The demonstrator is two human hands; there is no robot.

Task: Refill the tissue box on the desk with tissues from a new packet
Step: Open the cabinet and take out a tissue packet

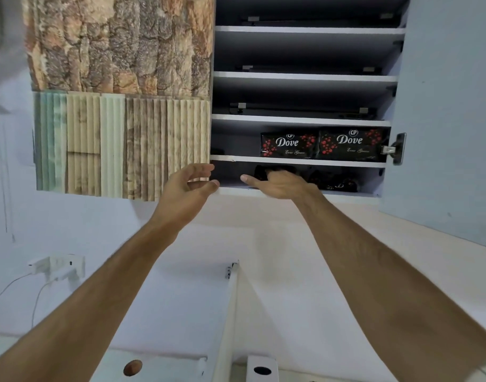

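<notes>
I look up into an open wall cabinet [302, 121] with several shelves. Two black tissue packets marked Dove [290, 144] [350, 144] stand side by side on the second shelf from the bottom. More black packets [334, 181] lie on the bottom shelf. My right hand [277, 184] reaches into the bottom shelf, its fingers hidden against a dark packet [261, 172] there; whether it grips it I cannot tell. My left hand [186, 188] hovers at the cabinet's lower left edge, fingers curled apart and holding nothing. The tissue box is not in view.
The cabinet door [443, 106] stands open at the right with its hinge [395, 148] showing. A closed door with bark and ribbed panels [120, 106] is at the left. A wall socket with plugs and cables [57, 267] sits low on the left wall.
</notes>
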